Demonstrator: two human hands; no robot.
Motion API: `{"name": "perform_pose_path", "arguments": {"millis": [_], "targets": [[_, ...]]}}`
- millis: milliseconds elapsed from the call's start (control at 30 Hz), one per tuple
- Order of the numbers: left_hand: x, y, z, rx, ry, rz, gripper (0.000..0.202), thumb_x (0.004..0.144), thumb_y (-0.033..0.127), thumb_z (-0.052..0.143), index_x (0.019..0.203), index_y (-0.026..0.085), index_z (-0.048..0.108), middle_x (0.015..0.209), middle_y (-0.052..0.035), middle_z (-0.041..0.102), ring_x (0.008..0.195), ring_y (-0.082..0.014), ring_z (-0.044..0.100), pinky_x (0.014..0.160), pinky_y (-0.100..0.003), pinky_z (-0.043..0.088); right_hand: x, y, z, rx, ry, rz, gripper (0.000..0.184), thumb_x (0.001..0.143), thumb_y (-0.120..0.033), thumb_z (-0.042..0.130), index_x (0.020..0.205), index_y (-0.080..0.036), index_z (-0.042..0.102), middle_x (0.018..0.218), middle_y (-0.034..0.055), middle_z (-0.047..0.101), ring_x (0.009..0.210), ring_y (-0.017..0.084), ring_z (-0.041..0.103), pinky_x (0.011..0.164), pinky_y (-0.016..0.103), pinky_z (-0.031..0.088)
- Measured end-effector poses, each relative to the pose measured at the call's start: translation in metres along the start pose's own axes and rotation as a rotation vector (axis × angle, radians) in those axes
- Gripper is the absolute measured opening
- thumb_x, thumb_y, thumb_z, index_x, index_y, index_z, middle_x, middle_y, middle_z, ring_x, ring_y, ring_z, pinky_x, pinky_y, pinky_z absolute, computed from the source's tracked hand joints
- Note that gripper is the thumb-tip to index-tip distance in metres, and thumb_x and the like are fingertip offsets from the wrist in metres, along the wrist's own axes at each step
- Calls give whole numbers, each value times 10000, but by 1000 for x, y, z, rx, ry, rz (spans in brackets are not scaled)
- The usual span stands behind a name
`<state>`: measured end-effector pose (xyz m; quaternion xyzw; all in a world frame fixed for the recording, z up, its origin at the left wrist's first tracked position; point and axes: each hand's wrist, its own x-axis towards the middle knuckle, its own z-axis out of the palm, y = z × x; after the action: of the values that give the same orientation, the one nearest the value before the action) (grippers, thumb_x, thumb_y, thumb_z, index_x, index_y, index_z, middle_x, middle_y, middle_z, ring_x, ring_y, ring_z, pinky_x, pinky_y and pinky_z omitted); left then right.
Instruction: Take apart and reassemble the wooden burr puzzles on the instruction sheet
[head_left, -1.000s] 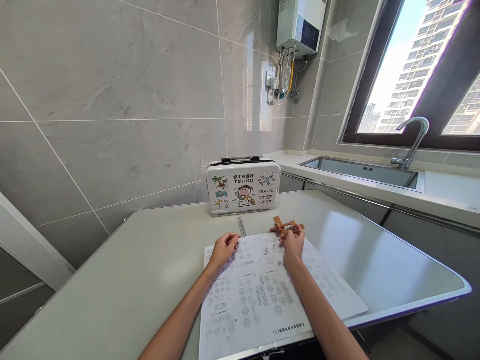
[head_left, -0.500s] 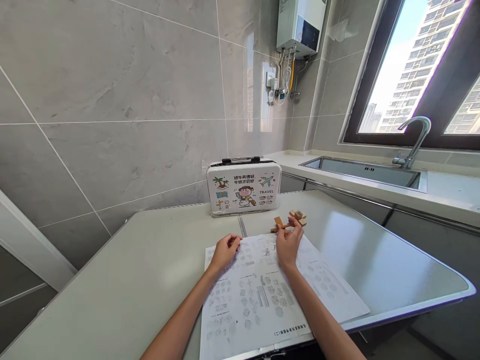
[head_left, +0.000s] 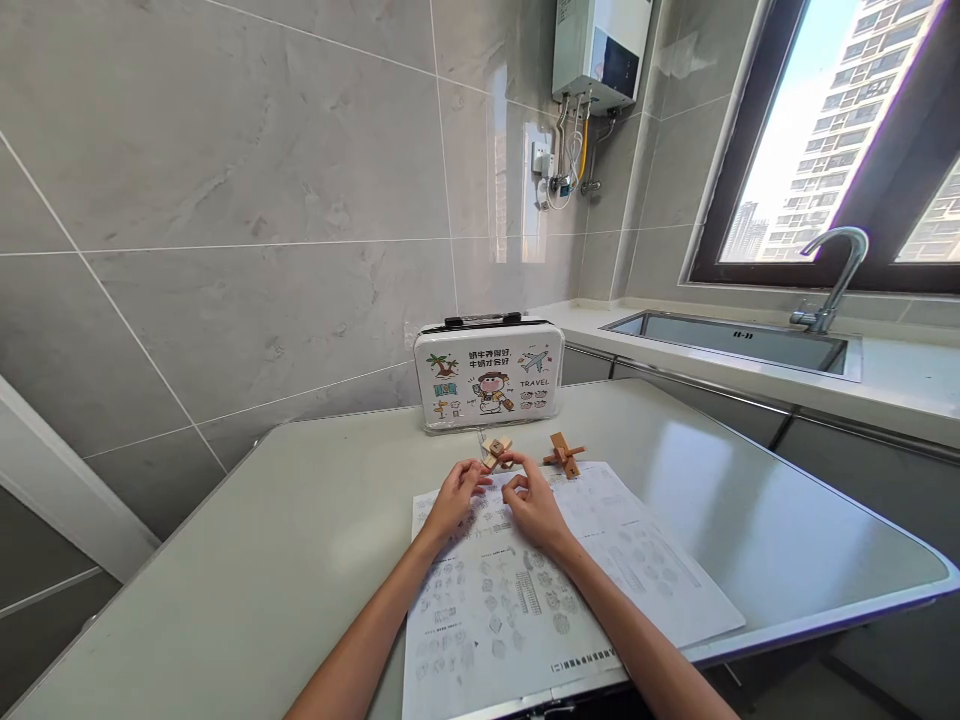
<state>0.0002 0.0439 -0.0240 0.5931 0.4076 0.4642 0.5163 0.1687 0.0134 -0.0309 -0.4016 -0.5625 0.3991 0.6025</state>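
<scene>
A light-coloured wooden burr puzzle is at the fingertips of my right hand, which reaches in from the right with its index finger on the piece. My left hand is just left of it, fingers loosely bent and slightly apart, close to the puzzle; whether they touch it is hard to see. Right of my hands, a darker brown wooden burr puzzle rests at the top edge of the printed sheet. Both forearms lie over that paper, which is covered with small puzzle drawings.
A white case with cartoon prints stands upright at the back of the pale folding table. To the right are a counter with a sink and a tap. A tiled wall rises behind.
My right hand has moved left, toward my left hand, and the light puzzle has come with it. The brown puzzle now shows uncovered. My left hand's fingers have loosened.
</scene>
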Motion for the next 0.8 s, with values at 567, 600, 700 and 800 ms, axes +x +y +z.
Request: {"name": "perform_pose_path", "arguments": {"millis": [567,600,700,800], "targets": [[-12,28,2,-188,-92,-34,646,894,701,611,1152,123,740,1166,-171,743,1106,-279,677,961,-365,531,-3,-8,3,315,-267,241,415,844,-558,727,1013,-229,540,919,10,708,588,131,680,439,201,437],[-13,29,3,-185,-102,-42,667,889,716,604,1163,123,739,1142,-171,746,1076,-278,682,933,-368,541,-3,-9,3,316,-302,248,435,857,-580,713,1047,-221,557,921,20,714,595,129,680,447,199,441],[-15,31,5,-193,-168,-52,669,873,724,618,1169,137,740,1120,-165,741,1030,-275,685,901,-379,550,-4,-11,3,329,-423,248,464,891,-622,666,1057,-190,627,917,50,719,623,133,679,459,200,445],[-17,32,7,-157,-199,-27,667,834,730,664,1157,151,742,1134,-166,733,1023,-279,683,901,-394,548,-4,-9,2,352,-457,250,491,871,-648,680,995,-173,683,836,48,704,612,137,647,471,210,440]]}}
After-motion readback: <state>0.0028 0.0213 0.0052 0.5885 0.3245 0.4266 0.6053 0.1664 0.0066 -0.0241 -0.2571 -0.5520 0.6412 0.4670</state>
